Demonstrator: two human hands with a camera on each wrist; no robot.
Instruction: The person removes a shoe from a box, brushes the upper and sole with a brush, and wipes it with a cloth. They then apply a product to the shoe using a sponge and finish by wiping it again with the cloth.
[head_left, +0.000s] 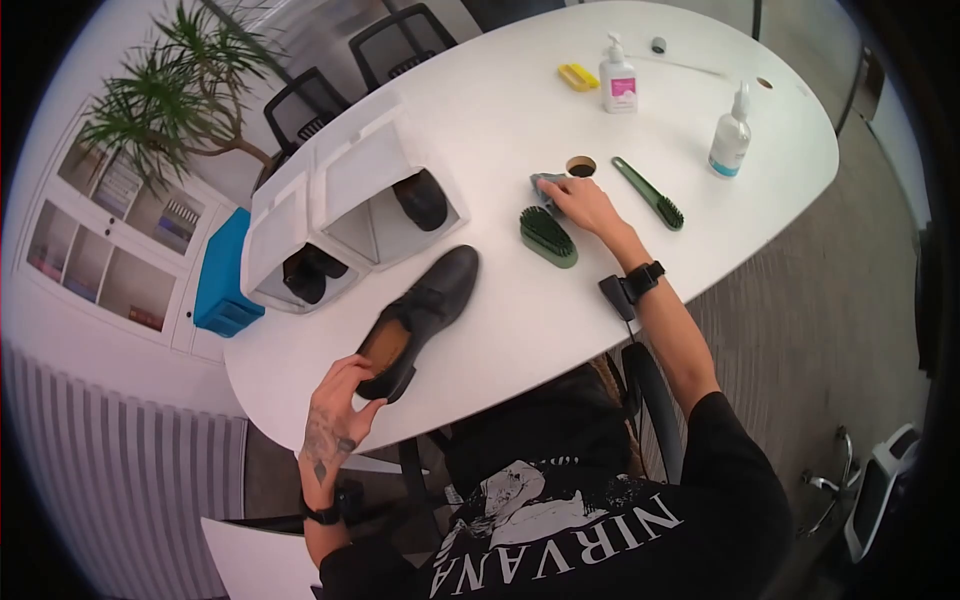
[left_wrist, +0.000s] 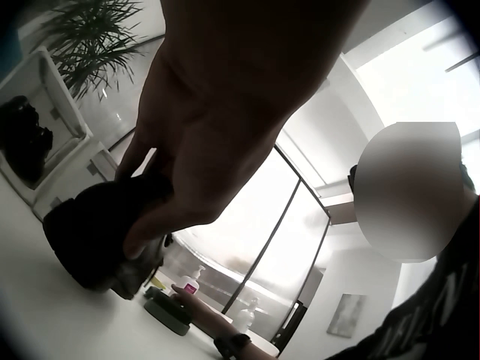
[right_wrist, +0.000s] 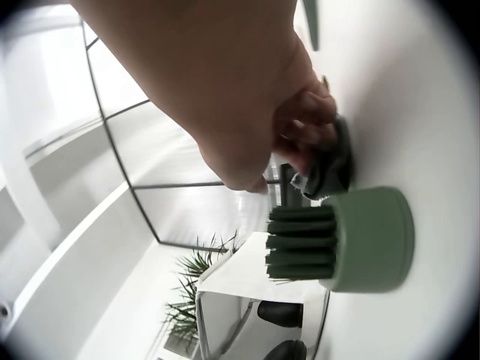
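A black leather lace-up shoe with a tan insole lies on the white table, toe pointing away. My left hand grips it at the heel, thumb on the near side and fingers over the collar; in the left wrist view the shoe is a dark shape under the hand. My right hand pinches a crumpled grey cloth, and its curled fingers show against the cloth in the right wrist view. Beside it a green scrub brush lies bristles up.
Two white shoe boxes with open fronts hold dark shoes. A blue bin stands at the left. Farther back are a long green brush, a spray bottle, a pump bottle and a yellow brush. A cable hole pierces the table.
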